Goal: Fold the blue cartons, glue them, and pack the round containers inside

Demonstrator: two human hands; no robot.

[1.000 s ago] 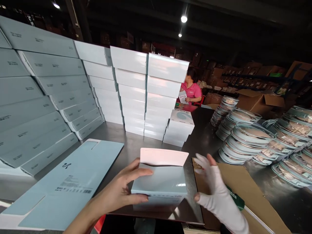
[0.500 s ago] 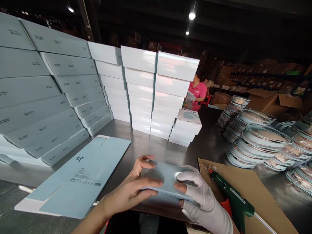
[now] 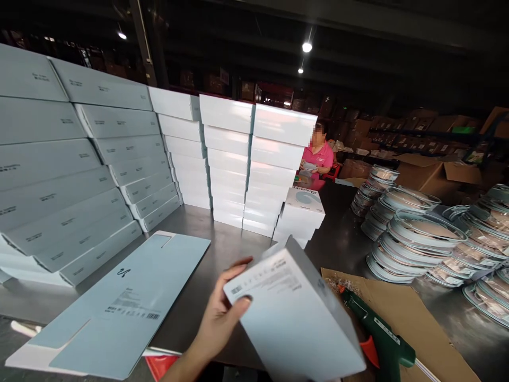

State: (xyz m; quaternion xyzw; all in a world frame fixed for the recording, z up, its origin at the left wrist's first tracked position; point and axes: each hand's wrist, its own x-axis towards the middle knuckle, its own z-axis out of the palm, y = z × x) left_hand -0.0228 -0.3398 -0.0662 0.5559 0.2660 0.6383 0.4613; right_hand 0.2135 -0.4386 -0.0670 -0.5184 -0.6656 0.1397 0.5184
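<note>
My left hand (image 3: 218,313) grips the upper left corner of a pale blue carton (image 3: 286,313), thumb on the printed face and fingers behind. The carton is tilted up above the table's front edge, its barcode and small print towards me. My right hand does not show; the carton covers the area where it was. To the left lies a flat pale blue box blank (image 3: 139,292) with slits, a small logo and a barcode. A green glue gun (image 3: 382,329) with a glue stick in its rear rests on a cardboard sheet (image 3: 433,323) at the right.
Tall stacks of white-blue boxes (image 3: 226,138) line the left and back of the metal table (image 3: 186,286). A shorter box stack (image 3: 306,204) stands beside them. Piles of round clear-lidded packs (image 3: 417,244) are at the right. A person in pink (image 3: 318,156) works farther back.
The carton has turned from lying low between both hands to standing tilted, with its printed face showing. My right hand has gone out of sight. The camera view has shifted slightly upward.
</note>
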